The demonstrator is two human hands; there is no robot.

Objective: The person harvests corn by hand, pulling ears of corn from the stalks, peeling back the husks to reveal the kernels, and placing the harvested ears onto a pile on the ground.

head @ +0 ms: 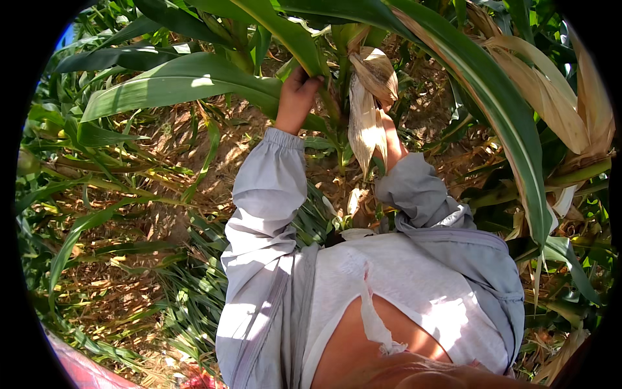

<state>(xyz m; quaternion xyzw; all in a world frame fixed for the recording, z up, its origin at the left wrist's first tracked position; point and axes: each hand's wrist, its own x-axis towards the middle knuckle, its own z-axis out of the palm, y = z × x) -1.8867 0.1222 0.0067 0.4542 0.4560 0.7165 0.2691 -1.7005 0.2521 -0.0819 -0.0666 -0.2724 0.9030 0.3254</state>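
Observation:
Before me stands a green corn stalk (342, 82) with dry, pale husks (362, 116) hanging from it. My left hand (297, 99) is closed around a green corn leaf (194, 80) just left of the stalk, with the thumb lying over it. My right hand (392, 141) is behind the dry husks on the stalk's right side. The husks hide its fingers, so what it touches cannot be told. Both forearms are in light grey sleeves.
A long green leaf (505, 112) arches over the right side, near more dry husks (559, 102). Cut green leaves (199, 291) lie on the ground at lower left, among dry litter and soil (165, 219). Red patterned material (90, 364) shows at the lower left edge.

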